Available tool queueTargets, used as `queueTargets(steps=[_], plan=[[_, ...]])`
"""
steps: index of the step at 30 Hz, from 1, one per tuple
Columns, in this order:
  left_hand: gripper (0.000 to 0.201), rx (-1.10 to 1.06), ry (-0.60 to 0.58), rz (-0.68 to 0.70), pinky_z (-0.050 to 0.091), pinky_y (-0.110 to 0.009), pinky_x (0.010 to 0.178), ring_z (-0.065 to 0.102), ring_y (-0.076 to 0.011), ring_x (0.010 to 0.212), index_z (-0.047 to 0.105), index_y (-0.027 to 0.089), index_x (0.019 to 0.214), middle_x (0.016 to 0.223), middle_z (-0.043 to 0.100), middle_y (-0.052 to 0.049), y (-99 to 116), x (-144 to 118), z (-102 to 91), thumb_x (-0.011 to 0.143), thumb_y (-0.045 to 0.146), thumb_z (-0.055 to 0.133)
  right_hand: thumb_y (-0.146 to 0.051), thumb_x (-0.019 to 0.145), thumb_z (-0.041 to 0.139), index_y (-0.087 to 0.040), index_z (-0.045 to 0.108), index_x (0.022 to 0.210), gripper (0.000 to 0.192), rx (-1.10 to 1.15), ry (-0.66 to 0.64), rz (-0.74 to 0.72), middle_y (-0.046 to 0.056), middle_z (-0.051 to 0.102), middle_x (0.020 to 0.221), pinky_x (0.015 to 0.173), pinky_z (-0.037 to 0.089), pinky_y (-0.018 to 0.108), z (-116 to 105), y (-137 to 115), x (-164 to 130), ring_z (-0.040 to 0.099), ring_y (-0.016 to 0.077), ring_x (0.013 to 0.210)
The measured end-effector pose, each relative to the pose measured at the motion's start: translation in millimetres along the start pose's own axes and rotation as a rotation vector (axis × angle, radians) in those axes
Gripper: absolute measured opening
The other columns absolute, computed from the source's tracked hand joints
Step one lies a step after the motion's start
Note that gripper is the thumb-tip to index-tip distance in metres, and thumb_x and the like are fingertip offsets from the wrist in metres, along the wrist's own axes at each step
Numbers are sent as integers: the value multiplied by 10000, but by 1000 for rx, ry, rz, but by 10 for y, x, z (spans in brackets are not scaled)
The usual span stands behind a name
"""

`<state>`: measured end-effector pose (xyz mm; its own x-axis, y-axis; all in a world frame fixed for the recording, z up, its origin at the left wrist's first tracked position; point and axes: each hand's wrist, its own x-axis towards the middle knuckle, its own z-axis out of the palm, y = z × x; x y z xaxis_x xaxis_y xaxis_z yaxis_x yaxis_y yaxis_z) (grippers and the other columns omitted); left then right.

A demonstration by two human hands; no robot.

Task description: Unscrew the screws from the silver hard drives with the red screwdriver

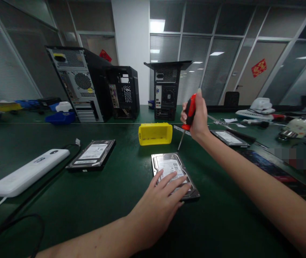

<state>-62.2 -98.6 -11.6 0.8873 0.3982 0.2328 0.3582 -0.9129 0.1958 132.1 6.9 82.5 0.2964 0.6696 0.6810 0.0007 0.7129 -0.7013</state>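
Left hand (pixel 160 195) flat and spread, fingers splayed across the label of the hard drive (pixel 173 170), pressing down on its near half against the green table (pixel 120 186). Right hand (pixel 196 116) closed in a fist around the red-and-black handle of a screwdriver (pixel 186 123), held upright beyond the drive's far right corner, shaft slanting down, tip at or just above that corner; actual contact too fine to tell. Hard drive lying flat, label up, near the middle of the table, directly in front of the wearer. Just beyond the drive, a yellow plastic bin (pixel 155 133), open side facing the camera. To the left of the drive, well apart, a second hard drive (pixel 92 154) lying flat on a dark base, and farther left a white elongated device (pixel 25 173) with a cable trailing off toward the near edge. To the right of the drive, behind the right forearm, a third hard drive (pixel 229 138) lying flat. Far beyond the drive, along the back of the table, three computer towers (pixel 88 84) with rear panels facing the camera, the rightmost one with its side panel resting across its top. Far left of the drive, blue trays (pixel 60 117); far right, white objects and scattered small parts, too blurred to identify.
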Motion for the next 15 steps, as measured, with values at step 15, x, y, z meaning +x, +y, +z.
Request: queueTargets(steps=[15], plan=[[472, -27, 20, 4, 229, -555, 1119, 306, -228, 1366, 332, 274, 1393, 1471, 379, 4, -4, -8, -2, 940, 206, 444, -660, 759, 507, -249, 349, 784, 441, 40, 2, 2, -56, 472, 649, 313, 276, 204, 68, -19, -14, 387, 51, 386]])
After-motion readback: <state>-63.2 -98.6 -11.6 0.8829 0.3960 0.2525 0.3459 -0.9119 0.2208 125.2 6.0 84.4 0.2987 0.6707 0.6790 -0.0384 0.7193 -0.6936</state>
